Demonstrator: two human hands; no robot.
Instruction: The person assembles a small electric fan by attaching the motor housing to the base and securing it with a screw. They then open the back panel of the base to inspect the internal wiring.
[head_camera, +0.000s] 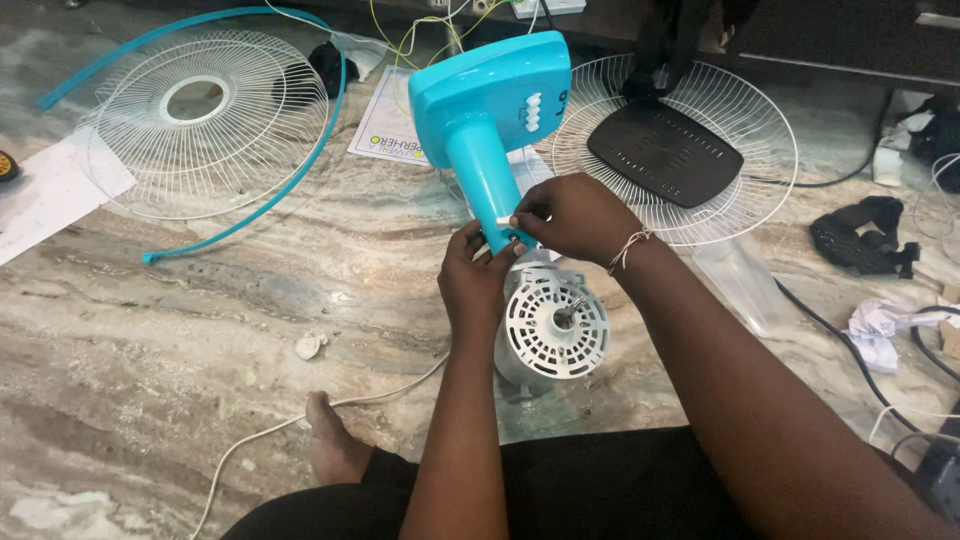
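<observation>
white wire grille, blue rim band, black cover, crumpled paper

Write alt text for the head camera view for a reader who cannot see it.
A person seated on a marble floor holds a turquoise fan stand by its neck, left hand and right hand gripping just above the white motor housing. Two white wire fan guards and a turquoise rim ring lie nearby.
</observation>
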